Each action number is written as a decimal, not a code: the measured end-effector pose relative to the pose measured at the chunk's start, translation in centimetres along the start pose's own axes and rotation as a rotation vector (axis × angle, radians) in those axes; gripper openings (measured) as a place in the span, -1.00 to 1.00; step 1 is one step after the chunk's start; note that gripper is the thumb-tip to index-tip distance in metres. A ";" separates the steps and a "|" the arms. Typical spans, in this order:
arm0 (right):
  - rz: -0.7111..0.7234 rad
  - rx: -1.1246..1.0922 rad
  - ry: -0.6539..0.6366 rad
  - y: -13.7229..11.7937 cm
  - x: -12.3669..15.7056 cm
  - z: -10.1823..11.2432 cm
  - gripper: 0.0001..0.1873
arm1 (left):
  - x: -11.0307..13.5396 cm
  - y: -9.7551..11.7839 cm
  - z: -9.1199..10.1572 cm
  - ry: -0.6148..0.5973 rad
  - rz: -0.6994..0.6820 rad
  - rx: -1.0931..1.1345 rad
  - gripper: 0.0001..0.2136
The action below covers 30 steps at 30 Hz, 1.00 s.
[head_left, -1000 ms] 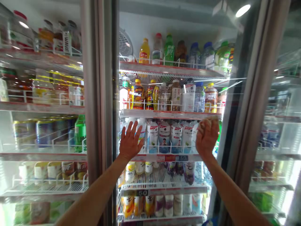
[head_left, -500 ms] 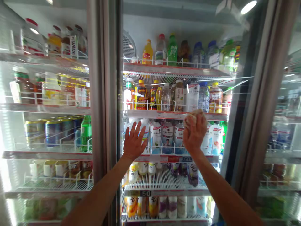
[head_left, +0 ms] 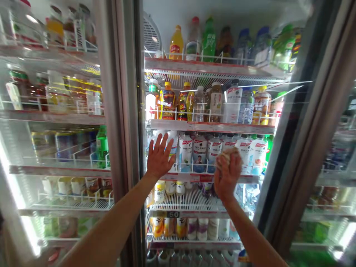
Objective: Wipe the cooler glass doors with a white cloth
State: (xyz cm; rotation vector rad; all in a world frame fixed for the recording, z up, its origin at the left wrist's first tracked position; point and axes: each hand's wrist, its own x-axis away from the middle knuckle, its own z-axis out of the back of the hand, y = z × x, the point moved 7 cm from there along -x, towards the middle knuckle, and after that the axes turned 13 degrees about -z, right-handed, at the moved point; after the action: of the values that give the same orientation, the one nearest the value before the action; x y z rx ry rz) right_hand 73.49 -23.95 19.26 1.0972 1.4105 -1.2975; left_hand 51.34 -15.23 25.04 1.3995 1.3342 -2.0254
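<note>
My L hand (head_left: 160, 157) is flat on the drinks fridge's glass door (head_left: 183, 200), fingers (head_left: 160, 145) spread apart. R hand (head_left: 227, 178) has its fingers clamped on a tan wad, prob. cloth (head_left: 226, 157), against the glass, in front of water bottles (head_left: 199, 152) on the shelf.

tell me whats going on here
A person stands at a glass fridge door. Their left hand rests open against the glass, fingers spread. Their right hand presses a crumpled pale cloth to the glass, in front of white-labelled bottles on a shelf.
</note>
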 end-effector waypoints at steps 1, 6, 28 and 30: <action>0.059 -0.014 -0.079 -2.0 1.4 -0.7 -0.41 | -0.1 0.0 -0.1 -0.003 0.002 0.002 -0.46; 0.423 -0.096 -0.412 -9.4 9.2 -3.0 -0.59 | -0.4 -0.1 -0.1 -0.039 0.016 0.033 -0.46; 0.138 0.006 -0.285 -4.9 10.6 -1.1 -0.57 | 15.8 5.0 4.0 -0.361 0.132 0.205 -0.43; -0.031 0.071 -0.138 -1.0 8.2 0.6 -0.52 | 16.7 6.0 4.2 -0.398 0.129 0.207 -0.45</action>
State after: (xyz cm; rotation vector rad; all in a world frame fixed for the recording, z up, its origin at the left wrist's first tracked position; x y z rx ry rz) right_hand 70.90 -24.31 11.38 1.0150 1.2921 -1.4277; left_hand 45.65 -18.06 7.99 1.0498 0.8670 -2.2506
